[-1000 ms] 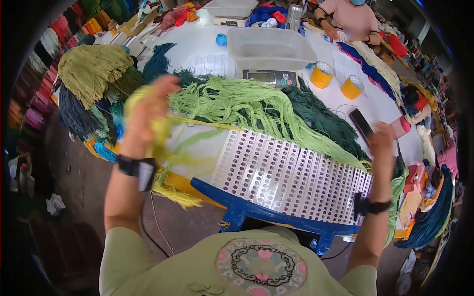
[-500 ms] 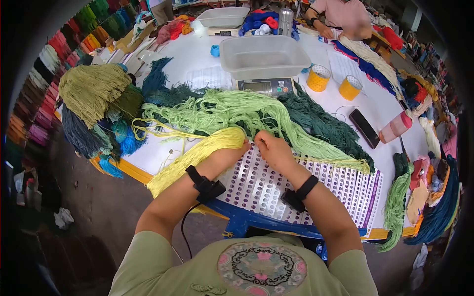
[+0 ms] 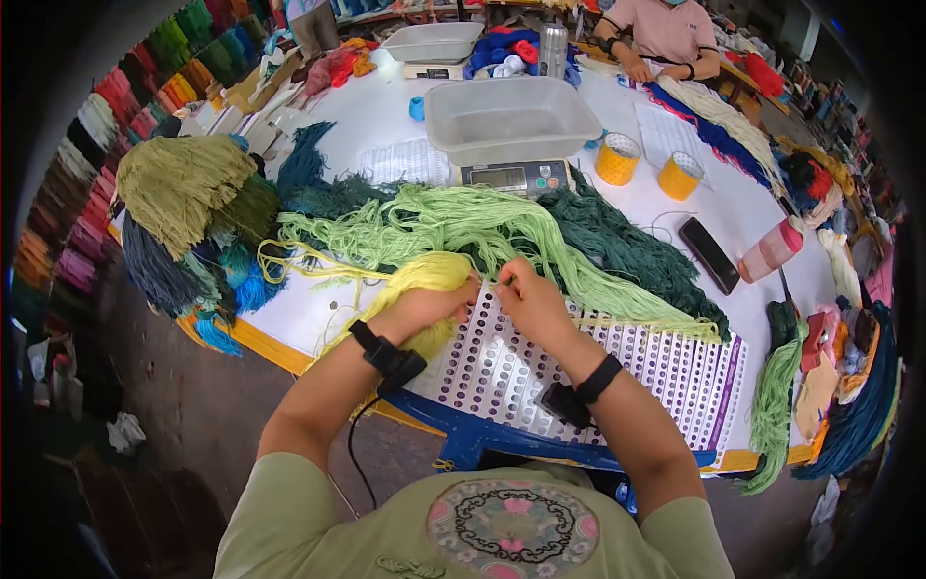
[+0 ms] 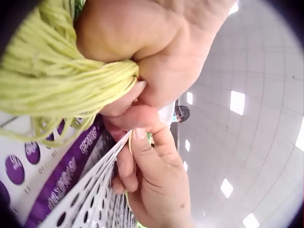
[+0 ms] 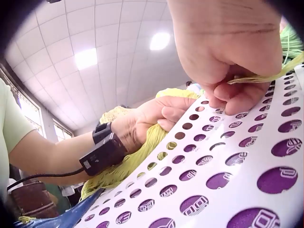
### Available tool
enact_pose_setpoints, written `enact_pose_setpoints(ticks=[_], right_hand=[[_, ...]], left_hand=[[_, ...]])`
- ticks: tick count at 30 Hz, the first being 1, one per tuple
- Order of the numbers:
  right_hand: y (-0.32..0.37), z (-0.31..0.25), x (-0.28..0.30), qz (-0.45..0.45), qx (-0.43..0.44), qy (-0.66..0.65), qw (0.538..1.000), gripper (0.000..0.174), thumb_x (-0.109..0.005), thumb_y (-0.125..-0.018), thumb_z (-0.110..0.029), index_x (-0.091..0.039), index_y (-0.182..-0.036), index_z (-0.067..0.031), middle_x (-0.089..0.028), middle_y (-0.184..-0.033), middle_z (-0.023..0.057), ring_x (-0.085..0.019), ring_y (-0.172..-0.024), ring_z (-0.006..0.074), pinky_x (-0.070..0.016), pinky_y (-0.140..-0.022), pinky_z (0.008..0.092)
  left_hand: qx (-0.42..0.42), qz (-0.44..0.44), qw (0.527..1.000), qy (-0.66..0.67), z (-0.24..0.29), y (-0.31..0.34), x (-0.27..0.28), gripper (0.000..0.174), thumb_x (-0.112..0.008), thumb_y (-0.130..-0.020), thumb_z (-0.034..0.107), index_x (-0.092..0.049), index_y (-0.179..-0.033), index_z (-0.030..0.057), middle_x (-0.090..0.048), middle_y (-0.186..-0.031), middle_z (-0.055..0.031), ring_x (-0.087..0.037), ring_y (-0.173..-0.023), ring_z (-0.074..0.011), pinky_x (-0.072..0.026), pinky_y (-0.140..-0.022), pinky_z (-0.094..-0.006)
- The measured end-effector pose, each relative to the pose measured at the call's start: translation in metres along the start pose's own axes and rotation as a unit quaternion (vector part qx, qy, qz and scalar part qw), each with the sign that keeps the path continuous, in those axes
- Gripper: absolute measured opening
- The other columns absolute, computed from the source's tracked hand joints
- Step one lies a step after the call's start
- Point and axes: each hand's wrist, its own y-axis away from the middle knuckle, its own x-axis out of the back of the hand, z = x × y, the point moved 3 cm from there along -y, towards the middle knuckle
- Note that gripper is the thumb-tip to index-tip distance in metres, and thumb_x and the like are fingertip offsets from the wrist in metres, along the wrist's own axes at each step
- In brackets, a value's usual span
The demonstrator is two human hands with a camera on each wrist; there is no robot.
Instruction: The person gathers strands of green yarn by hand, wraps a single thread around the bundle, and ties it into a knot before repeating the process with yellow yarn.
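Observation:
A yellow yarn hank (image 3: 432, 273) hangs through the curled fingers of my left hand (image 3: 424, 307), its strands draping toward the table edge. My right hand (image 3: 536, 307) is close beside it, at the top left corner of a stack of white perforated cards (image 3: 502, 362) with purple printing. In the right wrist view, a thin yellow-green strand (image 5: 266, 78) runs into the curled right fingers. The left wrist view shows the right thumb and fingers (image 4: 142, 147) pinching at the card's edge with a thread there. Both hands' fingertips nearly meet.
Light green yarn (image 3: 453, 220) and dark green yarn (image 3: 617, 236) lie behind the cards. Beyond stand a scale (image 3: 511, 177) with a plastic bin (image 3: 511, 125), and yellow cups (image 3: 617, 162). A phone (image 3: 709, 256) and pink bottle (image 3: 770, 253) are at right. Another person (image 3: 666, 39) sits across.
Both hands have come together from wide apart to the card's top left corner, the left bringing the yellow hank. Over the last half second, the hank's hanging part has shifted and bunched near the left wrist.

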Motion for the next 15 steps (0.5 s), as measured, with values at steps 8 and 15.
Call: enact_pose_setpoints(ticks=[8,15], right_hand=[[-0.002,0.014,-0.004,-0.025,-0.024,-0.024,0.999,0.019,-0.061,-0.085,-0.017,-0.055,-0.101,-0.0074,-0.065,-0.071,0.0082,-0.064,-0.063,0.0211,-0.0473,-0.060,0.0333],[-0.008,-0.007,0.016,-0.115,-0.109,-0.286,0.945,0.038,-0.075,-0.077,-0.024,-0.057,-0.106,-0.0063,-0.064,-0.071,0.0049,-0.058,-0.061,0.0177,-0.0462,-0.060,0.0302]], left_hand=[[0.076,-0.094,0.937,0.326,0.026,0.029,-0.004,0.017,-0.056,-0.089,0.016,-0.061,-0.102,0.0054,-0.062,-0.080,-0.0042,-0.044,-0.051,-0.0072,-0.0334,-0.045,-0.0202],[-0.005,-0.054,0.993,-0.102,0.022,0.011,-0.020,0.016,-0.059,-0.086,0.014,-0.066,-0.099,0.0087,-0.065,-0.075,-0.0018,-0.052,-0.053,-0.0082,-0.0409,-0.046,-0.0228]])
